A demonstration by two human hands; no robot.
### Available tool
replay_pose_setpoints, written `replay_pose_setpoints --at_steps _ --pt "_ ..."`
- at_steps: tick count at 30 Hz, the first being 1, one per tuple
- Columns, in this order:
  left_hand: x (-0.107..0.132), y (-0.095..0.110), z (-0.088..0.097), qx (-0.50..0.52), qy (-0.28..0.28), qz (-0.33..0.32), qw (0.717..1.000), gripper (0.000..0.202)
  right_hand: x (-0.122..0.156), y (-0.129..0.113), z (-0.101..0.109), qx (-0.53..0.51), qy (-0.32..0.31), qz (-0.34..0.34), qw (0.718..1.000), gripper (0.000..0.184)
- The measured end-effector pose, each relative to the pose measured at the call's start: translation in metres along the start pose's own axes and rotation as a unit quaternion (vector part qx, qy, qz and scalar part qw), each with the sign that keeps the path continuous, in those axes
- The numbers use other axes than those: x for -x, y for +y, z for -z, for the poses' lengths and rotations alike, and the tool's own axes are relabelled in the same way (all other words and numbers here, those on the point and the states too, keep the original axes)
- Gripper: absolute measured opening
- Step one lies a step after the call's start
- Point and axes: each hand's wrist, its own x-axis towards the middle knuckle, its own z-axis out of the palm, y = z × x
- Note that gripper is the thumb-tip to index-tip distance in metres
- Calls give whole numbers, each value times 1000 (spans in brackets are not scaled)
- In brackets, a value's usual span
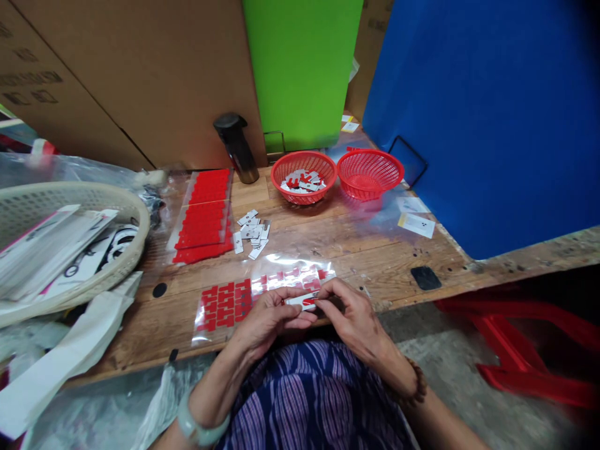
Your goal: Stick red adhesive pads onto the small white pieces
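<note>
"One question first: what is being held?"

"The left hand (273,315) grasps a small, flat, white rectangular piece (295,300), thumb above and fingers beneath, close to the front edge of the brown wood-look worktop (370,275). The right hand (354,315) meets the piece's right end, fingertips at a thin red shape (308,302) lying over it. Whether that second grip pinches the red shape or merely presses it, I can't tell."

"How would the piece handle?"

"Light, I'd judge, and fairly stiff, its smooth face perhaps slippery. I'd take it by the long edges, clear of the red. The red shape is likely softer and easily creased; a corner is the place to hold it."

"And just beyond?"

"A clear, glossy plastic sheet (202,337) bearing rows of red T-like shapes (225,304). Probably limp and slick, so I'd lift it by its bare border. Past it, a loose heap of white rectangular pieces (253,232), with a stack of red-covered sheets (202,215) to its left."

"Farthest?"

"Two round red plastic baskets, side by side; the left basket (304,199) holds white and red pieces (307,184)."
</note>
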Motion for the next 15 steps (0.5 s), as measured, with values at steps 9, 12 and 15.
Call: replay_pose_setpoints --at_steps 9,12,15 --pt "-1 1 -3 -25 12 3 1000 34 -1 1 -1 -2 -2 8 1000 9" --pt "-2 0 -5 -44 37 -8 998 33 -1 0 -2 -1 0 0 1000 9" --pt "-4 -3 -6 -58 63 -20 996 31 -1 0 -3 -2 0 -6 1000 10"
